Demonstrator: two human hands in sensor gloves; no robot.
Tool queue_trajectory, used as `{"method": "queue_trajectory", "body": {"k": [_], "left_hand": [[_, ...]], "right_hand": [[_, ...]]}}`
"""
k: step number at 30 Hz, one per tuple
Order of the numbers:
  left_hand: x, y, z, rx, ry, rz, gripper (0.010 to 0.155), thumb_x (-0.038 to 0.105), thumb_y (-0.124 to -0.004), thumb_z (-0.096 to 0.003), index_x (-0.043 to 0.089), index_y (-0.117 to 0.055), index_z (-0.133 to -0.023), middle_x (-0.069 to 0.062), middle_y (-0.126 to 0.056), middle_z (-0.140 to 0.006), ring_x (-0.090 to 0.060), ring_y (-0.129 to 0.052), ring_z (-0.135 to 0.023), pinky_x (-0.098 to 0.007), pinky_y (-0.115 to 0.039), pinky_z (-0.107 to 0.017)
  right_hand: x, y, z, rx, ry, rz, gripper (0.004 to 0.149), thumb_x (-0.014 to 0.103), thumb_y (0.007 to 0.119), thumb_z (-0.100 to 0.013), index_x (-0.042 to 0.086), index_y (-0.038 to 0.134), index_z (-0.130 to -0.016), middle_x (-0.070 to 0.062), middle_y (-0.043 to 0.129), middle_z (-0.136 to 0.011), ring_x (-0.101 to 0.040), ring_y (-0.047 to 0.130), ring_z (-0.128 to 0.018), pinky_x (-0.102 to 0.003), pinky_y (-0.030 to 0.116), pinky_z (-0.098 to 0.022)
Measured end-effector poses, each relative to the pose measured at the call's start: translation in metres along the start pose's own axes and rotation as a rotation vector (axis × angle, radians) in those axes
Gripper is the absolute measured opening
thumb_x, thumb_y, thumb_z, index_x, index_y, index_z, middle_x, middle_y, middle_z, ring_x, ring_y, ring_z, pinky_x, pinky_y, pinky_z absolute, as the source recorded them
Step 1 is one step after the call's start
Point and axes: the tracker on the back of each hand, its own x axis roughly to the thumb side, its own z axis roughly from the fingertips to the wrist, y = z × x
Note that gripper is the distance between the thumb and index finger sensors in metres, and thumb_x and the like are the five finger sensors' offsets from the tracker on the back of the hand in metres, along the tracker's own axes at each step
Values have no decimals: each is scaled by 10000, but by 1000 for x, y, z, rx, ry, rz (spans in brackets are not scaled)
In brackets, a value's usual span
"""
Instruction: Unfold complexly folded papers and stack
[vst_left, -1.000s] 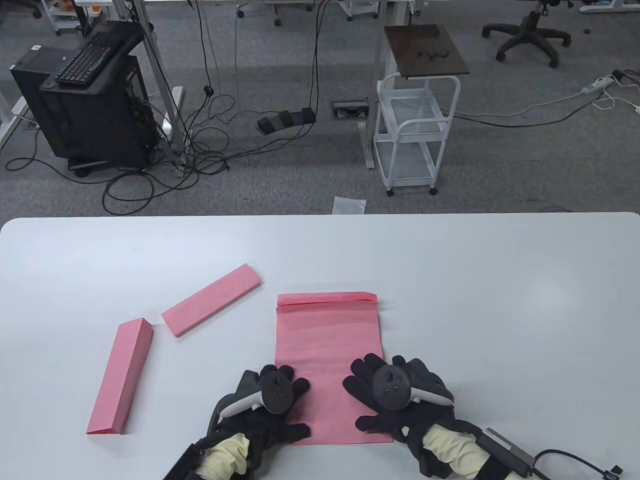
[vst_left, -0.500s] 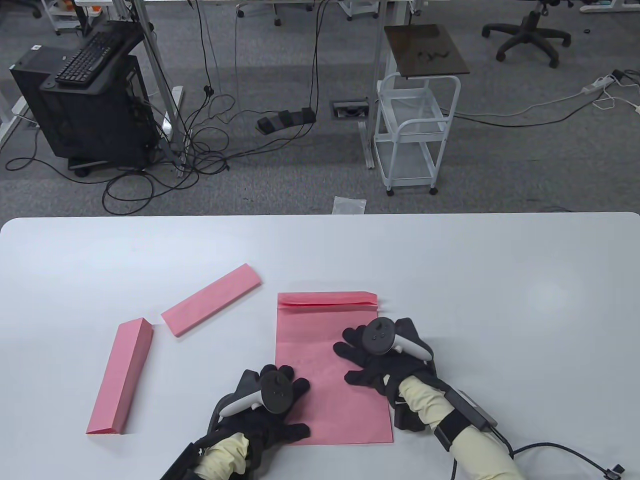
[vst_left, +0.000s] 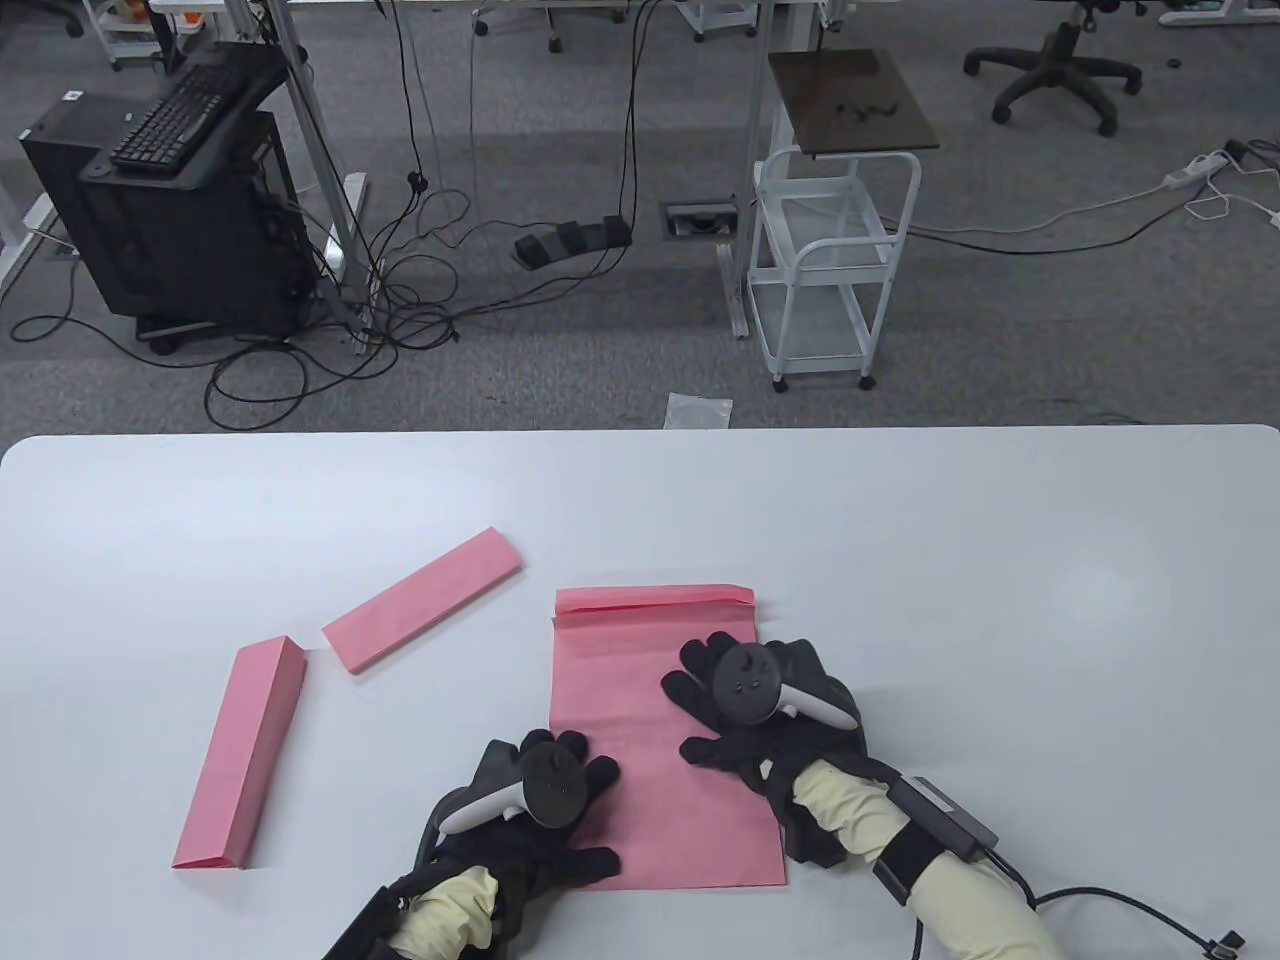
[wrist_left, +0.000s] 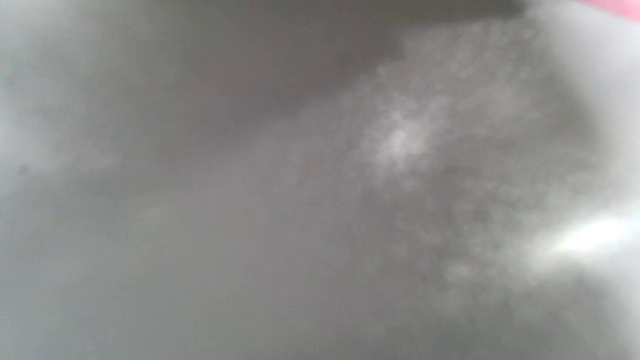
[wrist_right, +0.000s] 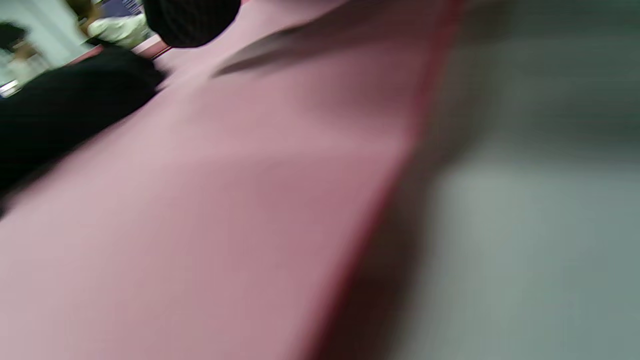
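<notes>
right hand (vst_left: 765, 715) fingers (vst_left: 690, 690) spread flat, pressing palm-down on the right half of the part-unfolded pink sheet (vst_left: 620, 700), just below its far folded band; thumb side points toward sheet centre. left hand (vst_left: 540, 800) fingers (vst_left: 600, 772) also spread, resting on the sheet's near-left corner area, palm down. no readable brand, label or writing on any paper or glove in these views. the sheet lies near the front middle of the white counter (vst_left: 1000, 600), long axis running near-to-far, near edge by the wrists, far edge carrying a narrow folded-over strip (vst_left: 655, 597) that runs left-right. both hands sit on the near two thirds of it, right one further up than the left. two folded pink papers lie apart to the left: one strip (vst_left: 425, 612) angled, its right end further away, just left of the sheet's far corner; the other strip (vst_left: 243, 752) nearly near-to-far, tilted slightly, well left of the left hand. the near ends of those two almost meet but don't touch. right wrist view: pink sheet (wrist_right: 200, 225) fills most of the frame, its edge against the grey counter (wrist_right: 525, 250), dark fingertip (wrist_right: 192, 20) at top on the paper; blurred. left wrist view is a grey blur, only a pink sliver (wrist_left: 617, 7) at top right, nothing else usable.
</notes>
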Motion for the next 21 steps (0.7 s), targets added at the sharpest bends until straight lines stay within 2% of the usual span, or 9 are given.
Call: {"method": "queue_trajectory", "body": {"k": [2, 4, 6, 10, 15, 21], "left_hand": [[0, 0, 0, 0, 0, 1, 877, 684, -549, -472, 462, 127, -985, 141, 339, -984, -222, 345, -909, -486, 206, -605], [0, 0, 0, -1, 0, 1, 877, 684, -549, -472, 462, 127, -983, 143, 339, -983, -221, 345, -908, -485, 206, -604], [0, 0, 0, -1, 0, 3, 875, 683, -552, -471, 464, 124, -982, 147, 336, -983, -219, 345, -908, -484, 205, -603], [0, 0, 0, 1, 0, 3, 875, 682, -554, -469, 465, 121, -982, 149, 332, -985, -220, 341, -910, -486, 202, -605], [0, 0, 0, 3, 0, 0, 874, 681, -553, -470, 463, 121, -983, 146, 331, -986, -223, 340, -912, -488, 201, -606], [0, 1, 0, 4, -1, -1, 875, 681, -553, -471, 460, 120, -986, 143, 330, -989, -225, 337, -914, -489, 199, -608]], "right_hand": [[11, 8, -3, 84, -36, 17, 672, 525, 642, -501, 455, 281, -1063, 219, 43, -1149, -57, -100, -1032, -483, -135, -676], [15, 11, -9, 98, -37, 50, 669, 519, 647, -503, 450, 285, -1062, 209, 50, -1150, -69, -93, -1033, -487, -134, -673], [10, 7, -18, 100, -4, 70, 648, 529, 657, -493, 499, 304, -1036, 221, 94, -1157, -70, -73, -1042, -490, -134, -674], [-12, -11, -38, 75, 118, -53, 613, 528, 665, -490, 568, 331, -1003, 296, 108, -1136, -50, -49, -1047, -478, -145, -680], [-49, -37, -65, 33, 285, -264, 569, 530, 671, -478, 582, 388, -970, 381, 111, -1092, 76, -67, -1015, -433, -163, -683], [-82, -61, -79, 22, 454, -444, 590, 495, 686, -484, 644, 351, -947, 463, 65, -1051, 160, -122, -976, -375, -205, -681]]}}
